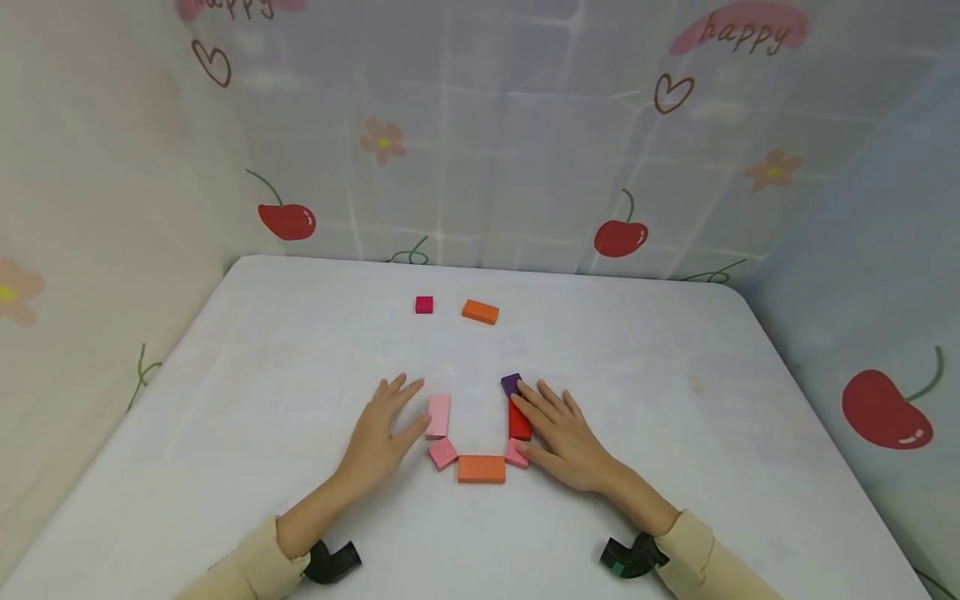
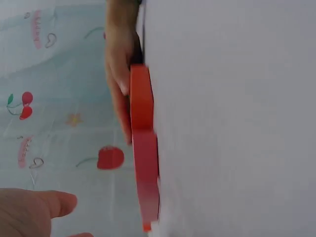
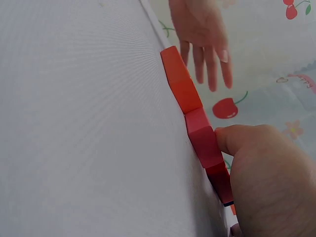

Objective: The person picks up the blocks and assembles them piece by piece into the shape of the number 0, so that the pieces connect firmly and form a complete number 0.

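While a curve of blocks [image 1: 482, 469] lies between, both hands [image 1: 381, 437] [image 1: 567, 448], fingers extended, grip nothing.

Both forearms are covered by light beige sleeves of plain cloth. The left sleeve [image 1: 243, 571] is ended by a loose cuff, by which the wrist is circled and in which soft creases are seen; the right sleeve [image 1: 720, 567] is finished with a similar cuff, and it too is lightly creased. Beside each cuff a black device is worn: the left wrist camera [image 1: 332, 563] is shaped like a bent, angular block, and the right wrist camera [image 1: 637, 557] is likewise angled, its dark casing marked by a small green patch [image 1: 617, 568]. The left hand [image 1: 381, 433] and right hand [image 1: 566, 442] are bare.
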A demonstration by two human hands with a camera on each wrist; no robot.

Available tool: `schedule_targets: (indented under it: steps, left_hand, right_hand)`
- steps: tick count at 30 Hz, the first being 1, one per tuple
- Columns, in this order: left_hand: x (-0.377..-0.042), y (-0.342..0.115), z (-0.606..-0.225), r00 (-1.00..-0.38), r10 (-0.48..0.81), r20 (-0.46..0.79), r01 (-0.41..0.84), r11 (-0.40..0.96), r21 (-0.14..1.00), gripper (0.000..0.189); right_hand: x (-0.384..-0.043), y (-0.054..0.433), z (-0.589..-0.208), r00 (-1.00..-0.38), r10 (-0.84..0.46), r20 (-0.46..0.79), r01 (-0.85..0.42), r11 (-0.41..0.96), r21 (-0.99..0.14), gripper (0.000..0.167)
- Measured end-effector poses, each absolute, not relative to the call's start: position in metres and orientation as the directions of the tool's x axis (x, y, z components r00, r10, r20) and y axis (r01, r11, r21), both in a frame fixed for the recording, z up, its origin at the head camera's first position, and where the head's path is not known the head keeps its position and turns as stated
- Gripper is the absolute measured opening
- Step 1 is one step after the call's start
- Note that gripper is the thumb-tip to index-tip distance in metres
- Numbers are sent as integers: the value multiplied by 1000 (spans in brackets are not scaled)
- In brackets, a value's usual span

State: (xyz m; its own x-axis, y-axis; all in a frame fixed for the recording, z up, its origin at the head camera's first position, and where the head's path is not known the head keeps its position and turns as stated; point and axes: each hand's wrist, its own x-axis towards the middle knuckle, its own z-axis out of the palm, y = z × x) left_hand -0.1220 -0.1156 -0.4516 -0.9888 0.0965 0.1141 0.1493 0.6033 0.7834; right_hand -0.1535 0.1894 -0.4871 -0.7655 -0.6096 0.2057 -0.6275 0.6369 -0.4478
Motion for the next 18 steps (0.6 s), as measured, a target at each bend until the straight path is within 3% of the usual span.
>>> schedule_targets:
  steps: [8, 18]
  left_hand:
    - [-202, -143, -428, -984, -22, 178, 136, 552, 823, 55]
    - [-286, -151, -441, -985, 17, 172, 157, 503, 850, 60]
  right_hand:
    - [-152, 190, -486, -772, -604, 198, -619, 640, -455, 68]
    - [-151, 191, -484, -761, -614, 208, -633, 633, -445, 66]
